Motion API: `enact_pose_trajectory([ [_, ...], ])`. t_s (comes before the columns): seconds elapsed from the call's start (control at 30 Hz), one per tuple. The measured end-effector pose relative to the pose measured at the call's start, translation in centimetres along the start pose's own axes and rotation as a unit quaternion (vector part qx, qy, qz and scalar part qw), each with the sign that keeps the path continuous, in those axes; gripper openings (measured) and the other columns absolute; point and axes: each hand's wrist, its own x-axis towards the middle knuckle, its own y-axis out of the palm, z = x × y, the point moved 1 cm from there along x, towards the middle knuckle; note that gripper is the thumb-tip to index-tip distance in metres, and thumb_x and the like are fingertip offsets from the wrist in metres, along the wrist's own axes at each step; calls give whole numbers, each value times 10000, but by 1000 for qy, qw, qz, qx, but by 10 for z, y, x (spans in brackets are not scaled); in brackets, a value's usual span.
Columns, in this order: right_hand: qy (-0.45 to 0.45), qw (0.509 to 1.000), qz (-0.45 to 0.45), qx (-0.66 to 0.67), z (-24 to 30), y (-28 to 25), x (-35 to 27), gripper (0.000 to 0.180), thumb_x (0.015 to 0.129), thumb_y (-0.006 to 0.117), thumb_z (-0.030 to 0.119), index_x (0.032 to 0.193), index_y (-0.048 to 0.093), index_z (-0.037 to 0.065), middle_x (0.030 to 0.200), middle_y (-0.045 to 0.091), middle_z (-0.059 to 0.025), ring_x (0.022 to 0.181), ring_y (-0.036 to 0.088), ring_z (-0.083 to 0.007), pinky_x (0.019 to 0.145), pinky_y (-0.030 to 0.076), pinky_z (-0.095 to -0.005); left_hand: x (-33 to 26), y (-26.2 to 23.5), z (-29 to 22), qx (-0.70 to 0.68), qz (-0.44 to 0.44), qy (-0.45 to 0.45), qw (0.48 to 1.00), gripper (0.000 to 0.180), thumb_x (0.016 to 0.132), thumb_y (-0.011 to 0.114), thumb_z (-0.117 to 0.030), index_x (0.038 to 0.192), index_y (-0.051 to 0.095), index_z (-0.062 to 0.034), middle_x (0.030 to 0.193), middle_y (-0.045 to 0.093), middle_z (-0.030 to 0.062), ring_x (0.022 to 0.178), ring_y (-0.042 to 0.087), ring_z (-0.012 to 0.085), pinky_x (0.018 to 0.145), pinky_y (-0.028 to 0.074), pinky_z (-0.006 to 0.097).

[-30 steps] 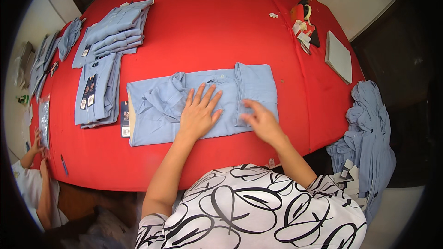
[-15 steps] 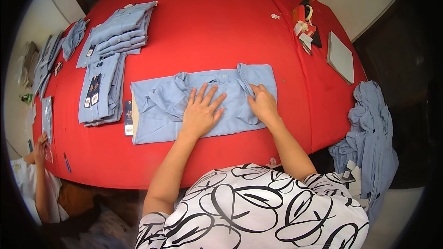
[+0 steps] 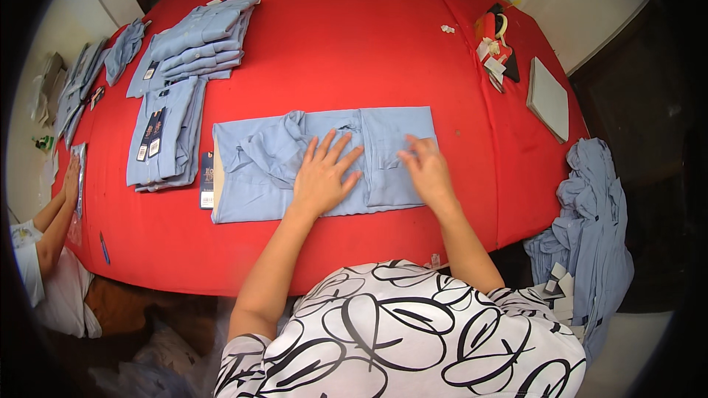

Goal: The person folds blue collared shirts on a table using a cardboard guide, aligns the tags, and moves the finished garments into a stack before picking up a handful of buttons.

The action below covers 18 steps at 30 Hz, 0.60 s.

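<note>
A light blue shirt (image 3: 258,203) lies partly folded on the red table in front of me, with a cream card edge showing at its left end. Beside that end is a dark hang tag (image 3: 207,180). My left hand (image 3: 324,175) rests flat on the middle of the shirt, fingers spread. The right part of the shirt lies folded over as a flat panel (image 3: 391,195). Over this panel is my right hand (image 3: 428,172), slightly blurred, its bent fingers apart and no cloth visibly pinched. Whether its fingertips touch the fabric I cannot tell.
Folded blue shirts with tags form stacks (image 3: 166,133) at left on the red table (image 3: 339,37). A co-worker's hands (image 3: 71,180) touch a clear-wrapped item at the far left. A blue pen (image 3: 104,249), a grey-white pad (image 3: 548,99) and hanging blue garments (image 3: 590,214) lie around.
My right hand has let go of the shirt's right edge and lifted a little. That side, bunched before, now lies flat as a straight-edged panel. My left hand has stayed put.
</note>
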Motion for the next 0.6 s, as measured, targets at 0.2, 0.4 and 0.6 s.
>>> enact_pose_trajectory([
  [0.2, 160, 979, 54, -117, -46, -33, 1, 386, 894, 676, 292, 1093, 609, -33, 910, 590, -143, 867, 610, -268, 807, 503, -395, 10, -5, -17, -54, -54, 8, 997, 414, 881, 664, -275, 1238, 622, -68, 1259, 582, 130, 1253, 482, 324, 1054, 383, 475],
  [0.4, 141, 863, 170, 455, 25, -41, 13, 334, 999, 519, 290, 1131, 612, -2, 1136, 640, -85, 995, 617, -171, 851, 501, -332, 37, -5, -79, -395, -36, -213, 893, 496, 891, 701, -295, 1242, 566, 28, 1140, 621, 168, 1138, 564, 304, 963, 449, 389],
  [0.6, 30, 822, 174, 541, 78, -42, 16, 528, 1062, 348, 429, 1257, 571, -8, 1283, 597, -131, 1036, 548, -154, 851, 466, -301, 22, -73, -19, -462, -107, -302, 827, 494, 844, 755, -302, 1207, 597, -7, 980, 690, 139, 859, 661, 219, 770, 515, 337],
])
